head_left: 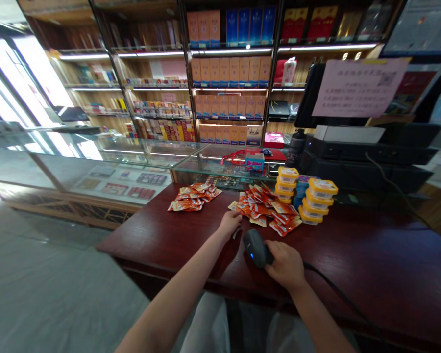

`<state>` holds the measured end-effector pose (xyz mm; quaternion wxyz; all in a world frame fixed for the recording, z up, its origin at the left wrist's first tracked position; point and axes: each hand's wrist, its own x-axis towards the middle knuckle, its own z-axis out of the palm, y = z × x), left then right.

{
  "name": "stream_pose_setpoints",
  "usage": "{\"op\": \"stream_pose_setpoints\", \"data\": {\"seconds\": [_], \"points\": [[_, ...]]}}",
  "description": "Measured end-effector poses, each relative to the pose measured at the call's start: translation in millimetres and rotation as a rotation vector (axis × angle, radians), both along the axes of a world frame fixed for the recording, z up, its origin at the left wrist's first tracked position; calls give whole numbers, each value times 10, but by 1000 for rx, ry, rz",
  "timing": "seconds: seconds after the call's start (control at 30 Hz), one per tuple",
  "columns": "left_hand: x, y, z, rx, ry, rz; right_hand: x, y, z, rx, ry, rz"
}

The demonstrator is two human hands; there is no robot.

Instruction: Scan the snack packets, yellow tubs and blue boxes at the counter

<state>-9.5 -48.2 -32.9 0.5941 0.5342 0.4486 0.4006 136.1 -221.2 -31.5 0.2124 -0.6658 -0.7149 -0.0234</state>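
Note:
My right hand (284,264) is wrapped round a black barcode scanner (255,247) with a blue light, its cable running off to the right over the dark red counter (161,240). My left hand (231,221) reaches to the near edge of a pile of orange snack packets (264,208); its fingers are curled on a packet at the pile's edge. A second, smaller pile of orange packets (194,197) lies to the left.
Two stacks of yellow-lidded tubs (318,201) stand behind the right pile. A black till with a screen and pink notice (356,88) fills the back right. A glass display counter (132,162) and shelves of boxes run behind.

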Motion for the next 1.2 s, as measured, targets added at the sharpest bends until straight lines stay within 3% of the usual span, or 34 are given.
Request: {"op": "stream_pose_setpoints", "data": {"seconds": [0.17,0.3,0.47,0.6,0.77,0.9,1.03,1.2], "points": [[-124,66,-41,168,162,13,4,-7,-25,10,-7,9],[-483,262,4,395,393,219,5,-10,-60,29,-29,11],[-951,671,239,506,693,429,6,19,-130,37,-56,2],[-1154,1022,495,485,975,572,-5,50,-204,82,-47,7],[-1189,1379,662,245,1234,701,44,88,-316,147,-41,38],[-1173,1625,640,57,1171,739,81,124,-371,255,-69,88],[-1228,1816,577,-60,897,786,65,132,-376,287,-59,49],[-1333,1924,554,27,632,804,73,126,-352,183,-61,58]]}}
